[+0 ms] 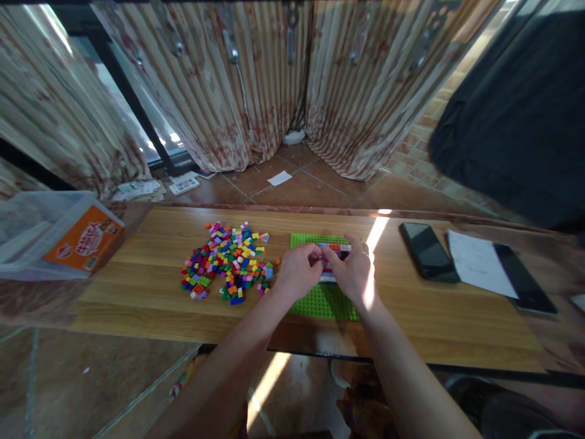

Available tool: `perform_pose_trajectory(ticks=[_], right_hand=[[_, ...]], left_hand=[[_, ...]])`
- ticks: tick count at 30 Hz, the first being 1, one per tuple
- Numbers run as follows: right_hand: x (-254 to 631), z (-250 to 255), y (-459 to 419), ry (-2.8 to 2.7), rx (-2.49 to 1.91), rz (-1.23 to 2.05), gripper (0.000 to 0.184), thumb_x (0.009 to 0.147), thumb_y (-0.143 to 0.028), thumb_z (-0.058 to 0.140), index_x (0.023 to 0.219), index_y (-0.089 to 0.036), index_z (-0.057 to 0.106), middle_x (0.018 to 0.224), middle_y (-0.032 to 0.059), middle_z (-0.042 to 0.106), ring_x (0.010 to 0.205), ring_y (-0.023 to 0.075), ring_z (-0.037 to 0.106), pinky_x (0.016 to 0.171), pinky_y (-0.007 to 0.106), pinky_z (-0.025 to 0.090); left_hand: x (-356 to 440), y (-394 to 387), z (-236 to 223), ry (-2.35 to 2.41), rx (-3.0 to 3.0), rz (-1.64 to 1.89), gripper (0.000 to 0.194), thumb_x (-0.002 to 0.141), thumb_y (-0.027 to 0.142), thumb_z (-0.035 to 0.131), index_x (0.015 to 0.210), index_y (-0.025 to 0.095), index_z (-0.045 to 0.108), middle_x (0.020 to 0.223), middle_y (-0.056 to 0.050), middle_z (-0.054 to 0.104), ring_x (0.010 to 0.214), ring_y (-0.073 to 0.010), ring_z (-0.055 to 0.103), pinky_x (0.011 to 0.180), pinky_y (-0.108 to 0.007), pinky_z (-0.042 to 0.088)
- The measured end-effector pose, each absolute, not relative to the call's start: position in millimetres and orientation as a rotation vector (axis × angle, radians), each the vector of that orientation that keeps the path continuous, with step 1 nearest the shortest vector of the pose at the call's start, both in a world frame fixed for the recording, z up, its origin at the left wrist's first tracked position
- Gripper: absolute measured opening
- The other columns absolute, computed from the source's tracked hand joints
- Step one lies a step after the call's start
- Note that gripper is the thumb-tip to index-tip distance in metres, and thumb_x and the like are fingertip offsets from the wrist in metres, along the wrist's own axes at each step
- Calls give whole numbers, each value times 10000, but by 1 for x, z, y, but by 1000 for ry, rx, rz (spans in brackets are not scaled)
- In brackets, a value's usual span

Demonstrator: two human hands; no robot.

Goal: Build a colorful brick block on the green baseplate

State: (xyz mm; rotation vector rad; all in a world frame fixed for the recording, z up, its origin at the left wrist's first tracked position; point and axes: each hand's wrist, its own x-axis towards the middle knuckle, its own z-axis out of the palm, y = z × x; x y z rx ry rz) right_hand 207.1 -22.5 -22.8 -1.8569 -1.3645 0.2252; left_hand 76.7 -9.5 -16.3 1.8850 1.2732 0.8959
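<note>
A green studded baseplate [320, 308] lies on the wooden board, with several rows of coloured bricks [337, 247] built on its upper part. My left hand [298, 269] is over the plate's left side, thumb and finger pinched together at the brick rows. Whatever small piece is in that pinch is too hidden to name. My right hand [354, 273] leans over the right side of the rows, its thumb stretched left to meet the left fingertips and its other fingers spread apart near the top edge. Both hands cover part of the bricks.
Left of the plate spreads a pile of loose coloured bricks [233, 259] on the wooden board [137, 292]. A clear plastic box [31, 244] stands at far left. To the right are a black phone [427, 250], a white paper [479, 262] and another dark flat device [525, 280].
</note>
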Motion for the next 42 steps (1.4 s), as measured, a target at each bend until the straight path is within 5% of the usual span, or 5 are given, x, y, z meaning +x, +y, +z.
perform_pose_trajectory(ticks=[23, 30, 42], right_hand=[[218, -28, -23, -1377, -1993, 315, 674, 736, -628, 585, 1201, -144, 638, 971, 139, 657, 829, 280, 611, 785, 475, 492], [195, -6, -38, -1569, -1649, -76, 405, 870, -446, 521, 1155, -183, 638, 1174, 159, 620, 1110, 331, 550, 952, 520, 428], [117, -35, -44, -1977, -1341, 500, 229, 896, -334, 522, 1048, -214, 645, 1041, 82, 656, 848, 220, 657, 764, 372, 545]], left_hand=[[-35, -3, 7, 1436, 1860, 977, 152, 811, 167, 560, 834, 159, 711, 847, -33, 731, 778, -147, 646, 751, -251, 494], [-97, 6, 6, 1799, 1563, 1173, 182, 800, 231, 551, 809, 143, 710, 723, -12, 689, 692, -139, 606, 613, -213, 442], [-144, -6, 8, 2113, 1461, 1078, 173, 782, 179, 558, 845, 149, 717, 769, -51, 714, 687, -157, 625, 613, -241, 448]])
